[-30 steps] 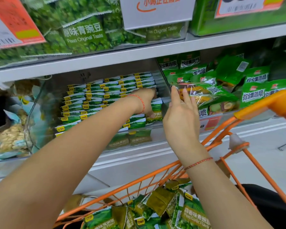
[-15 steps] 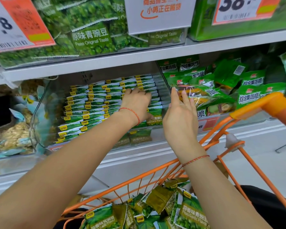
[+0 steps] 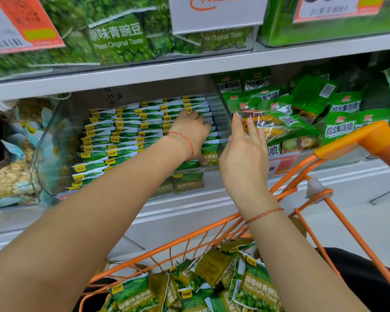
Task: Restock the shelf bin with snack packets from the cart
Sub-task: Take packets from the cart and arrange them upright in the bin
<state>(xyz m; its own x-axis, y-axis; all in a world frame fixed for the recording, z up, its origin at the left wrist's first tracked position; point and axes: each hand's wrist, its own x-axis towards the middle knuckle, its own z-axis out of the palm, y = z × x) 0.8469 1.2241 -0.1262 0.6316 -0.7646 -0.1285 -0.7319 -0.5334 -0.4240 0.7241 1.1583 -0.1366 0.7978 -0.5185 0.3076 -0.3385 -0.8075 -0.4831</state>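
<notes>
The garlic pea packets (image 3: 131, 136) stand on edge in tidy rows inside the clear shelf bin (image 3: 47, 154), which sits on the middle shelf at about ten o'clock from the cart; each row runs front to back, the packets' long axes lie left to right, and their yellow-tagged top edges point up and slightly toward the aisle. By the look of it, the bin is largely filled, with the far-right row at the divider apparently the one being finished. The left hand (image 3: 193, 129) lies on that row with fingers spread and bent over the packet tops, thumb down at the front, pressing rather than clearly gripping any one. The right hand (image 3: 243, 154) hovers at three o'clock of it, fingers straight and relaxed, holding nothing, just in front of the bin's right wall. Many loose packets (image 3: 212, 287) lie jumbled in the orange cart (image 3: 347, 140) at six o'clock, so restocking is likely unfinished. Mixed vegetable crisp bags (image 3: 342, 109) fill the neighbouring bin.
</notes>
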